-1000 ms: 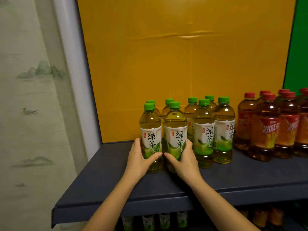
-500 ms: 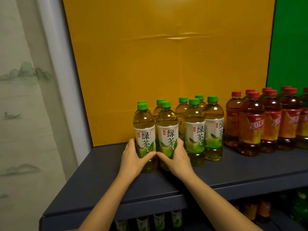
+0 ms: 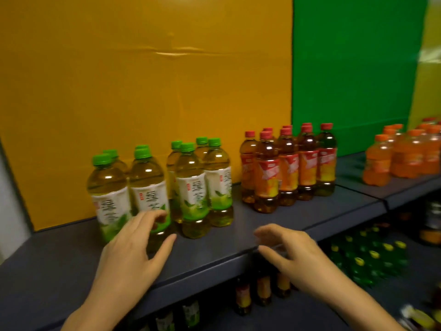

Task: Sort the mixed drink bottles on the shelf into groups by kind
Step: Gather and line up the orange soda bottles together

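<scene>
Fingers (image 3: 152, 219) of left hand (image 3: 133, 249) spread, nothing being held, just before green tea bottles (image 3: 152, 187); right hand (image 3: 293, 249) likewise spread, empty. Shelf (image 3: 298, 211) groups being shown apart: green tea, red-cap tea bottles (image 3: 288, 168), orange soda bottles (image 3: 405, 156). Sorting judged nearly finished; final check being called for.

On the dark grey shelf (image 3: 298, 218) stood eight clear plastic green-tea bottles with green caps (image 3: 191, 187). Beside them stood eight amber iced-tea bottles with red caps and red-orange labels (image 3: 266, 173). Farther right were orange soda bottles with orange caps (image 3: 379, 158), at least seven visible, the rest blurred and cut off. Two bare hands were in view.
</scene>
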`<state>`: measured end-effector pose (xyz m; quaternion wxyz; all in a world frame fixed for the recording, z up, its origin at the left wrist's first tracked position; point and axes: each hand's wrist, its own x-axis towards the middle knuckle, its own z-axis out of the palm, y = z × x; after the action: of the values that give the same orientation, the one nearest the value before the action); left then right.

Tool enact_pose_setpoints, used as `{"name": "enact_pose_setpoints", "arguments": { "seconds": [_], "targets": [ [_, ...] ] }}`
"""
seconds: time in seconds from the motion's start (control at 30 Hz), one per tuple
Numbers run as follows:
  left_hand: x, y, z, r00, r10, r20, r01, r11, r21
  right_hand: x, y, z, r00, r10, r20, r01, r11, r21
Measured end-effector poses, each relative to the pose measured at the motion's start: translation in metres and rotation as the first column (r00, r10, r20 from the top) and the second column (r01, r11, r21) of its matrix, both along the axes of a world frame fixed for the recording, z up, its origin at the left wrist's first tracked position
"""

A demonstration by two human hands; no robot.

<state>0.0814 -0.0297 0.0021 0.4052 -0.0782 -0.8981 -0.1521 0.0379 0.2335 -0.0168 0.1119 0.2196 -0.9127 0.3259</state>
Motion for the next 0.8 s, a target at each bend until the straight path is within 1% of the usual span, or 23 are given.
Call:
{"name": "enact_pose_setpoints", "arguments": {
  "seconds": [0.07, 0.17, 0.23, 0.37, 0.47, 0.53, 0.63, 0.8],
  "targets": [
    [-0.008, 0.035, 0.002, 0.999, -0.04, 0.034, 0.043, 0.995, -0.094, 0.008, 0.058, -0.001, 0.992, -0.127, -0.026, 0.128, 0.991, 0.032],
    [-0.027, 0.097, -0.005, 0.992, -0.081, 0.096, 0.094, 0.985, -0.145, 0.022, 0.143, -0.007, 0.949, -0.309, -0.059, 0.313, 0.948, 0.064],
    [-0.04, 0.143, -0.017, 0.984, -0.124, 0.125, 0.143, 0.977, -0.16, 0.033, 0.196, -0.014, 0.912, -0.404, -0.066, 0.409, 0.909, 0.084],
    [-0.059, 0.237, -0.052, 0.953, -0.209, 0.219, 0.242, 0.96, -0.139, 0.053, 0.286, -0.036, 0.829, -0.556, -0.05, 0.558, 0.819, 0.135],
    [-0.069, 0.297, -0.076, 0.923, -0.252, 0.291, 0.301, 0.944, -0.135, 0.062, 0.339, -0.055, 0.785, -0.619, -0.035, 0.612, 0.765, 0.198],
    [-0.077, 0.329, -0.088, 0.913, -0.263, 0.313, 0.316, 0.939, -0.134, 0.062, 0.368, -0.065, 0.765, -0.644, -0.023, 0.629, 0.739, 0.24],
    [-0.091, 0.369, -0.101, 0.9, -0.272, 0.34, 0.339, 0.927, -0.158, 0.052, 0.404, -0.079, 0.758, -0.652, 0.0, 0.627, 0.729, 0.274],
    [-0.129, 0.423, -0.111, 0.934, -0.251, 0.253, 0.317, 0.911, -0.265, 0.011, 0.455, -0.099, 0.763, -0.646, -0.011, 0.617, 0.725, 0.307]
  ]
}}
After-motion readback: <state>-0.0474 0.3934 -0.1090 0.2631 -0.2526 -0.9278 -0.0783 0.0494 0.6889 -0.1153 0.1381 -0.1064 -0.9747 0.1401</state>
